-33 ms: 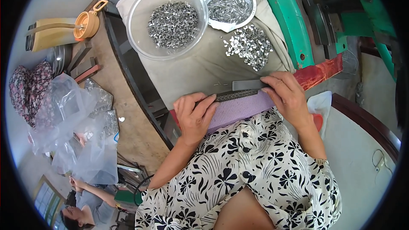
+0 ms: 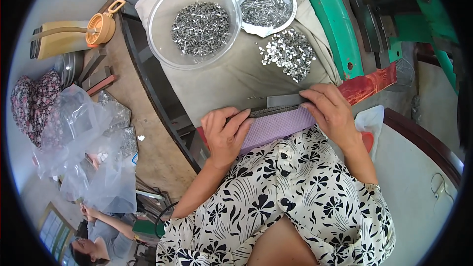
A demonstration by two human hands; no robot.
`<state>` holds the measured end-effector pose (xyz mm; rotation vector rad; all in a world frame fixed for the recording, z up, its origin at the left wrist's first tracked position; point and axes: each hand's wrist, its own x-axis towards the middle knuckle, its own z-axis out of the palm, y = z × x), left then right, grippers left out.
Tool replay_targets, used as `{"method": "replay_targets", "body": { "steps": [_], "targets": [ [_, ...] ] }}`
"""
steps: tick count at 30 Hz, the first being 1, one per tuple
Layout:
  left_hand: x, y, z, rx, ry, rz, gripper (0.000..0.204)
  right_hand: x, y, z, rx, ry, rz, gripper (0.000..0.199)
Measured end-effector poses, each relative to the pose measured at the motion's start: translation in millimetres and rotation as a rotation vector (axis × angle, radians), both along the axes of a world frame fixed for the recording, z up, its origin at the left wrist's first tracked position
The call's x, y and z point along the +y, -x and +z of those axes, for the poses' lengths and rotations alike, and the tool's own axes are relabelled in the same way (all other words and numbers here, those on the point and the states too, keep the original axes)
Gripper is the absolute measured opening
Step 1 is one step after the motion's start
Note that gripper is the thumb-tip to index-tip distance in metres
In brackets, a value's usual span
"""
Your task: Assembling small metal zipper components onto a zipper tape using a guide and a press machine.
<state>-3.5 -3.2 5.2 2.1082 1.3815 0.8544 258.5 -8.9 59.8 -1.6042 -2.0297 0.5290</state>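
The grey plate (image 2: 283, 101) has moved a little since the earlier frame: its free end is now slightly more to the left and nearer to the body, and the right hand (image 2: 331, 109) has shifted slightly with it. The left hand (image 2: 221, 129) stays almost in the same place. The fingers of the left hand are closed in a pinch on the left end of the dark strip (image 2: 270, 112), which lies along the far edge of the purple cloth (image 2: 277, 127), in front of the body. The fingers of the right hand are gripping the right end of the plate; whether they also hold the strip, I cannot tell. The plate lies just beyond the strip, about parallel to it, but it is not clear if the two are touching. I judge this change as only a small adjustment of the plate against the strip, so the work seems to be at the same stage. Farther away, the clear bowl (image 2: 153, 32), the white bowl (image 2: 292, 14) and the pile of metal pieces (image 2: 290, 55) keep their places on the beige cloth (image 2: 212, 87).
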Motion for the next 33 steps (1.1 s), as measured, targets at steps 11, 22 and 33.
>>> {"method": "replay_targets", "body": {
  "steps": [11, 22, 33],
  "targets": [
    [2.6, 0.4, 5.2, 0.019, 0.073, 0.011, 0.03, 5.2, 8.4, -2.4, 0.0, 0.011, 0.089, 0.033],
    [14.2, -4.2, 25.6, -0.038, 0.359, 0.051, 0.012, 3.6, 23.1, -13.0, -0.025, 0.081, 0.193, 0.035],
    [13.8, -12.4, 35.1, 0.081, 0.375, 0.055, 0.014, -3.2, 18.4, -10.6, 0.07, 0.15, 0.131, 0.032]
  ]
}}
